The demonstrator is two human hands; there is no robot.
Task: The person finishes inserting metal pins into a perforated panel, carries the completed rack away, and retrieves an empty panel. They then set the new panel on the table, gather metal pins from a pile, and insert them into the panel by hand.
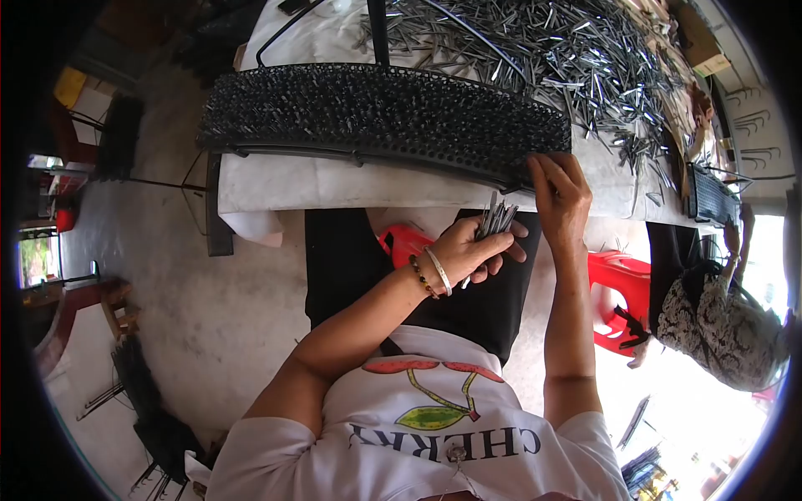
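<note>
My left hand [480,250], with bracelets at its wrist, is closed around a bundle of thin grey metal-looking strips [497,219] below the table's front edge. My right hand [561,192] has thumb and fingers pinched at the front right corner of a long black perforated rack [418,159]. Whatever lies between those fingertips is too small to make out. Dark strips [376,104] stand packed upright in most of the rack's holes, while a row of holes along its front shows bare.
A large loose heap of similar strips [543,50] covers the back right of the white-covered table [284,184]. Red plastic stools [618,292] stand below. Another person in patterned clothing [718,326] is at the right, beside a second black rack [710,196].
</note>
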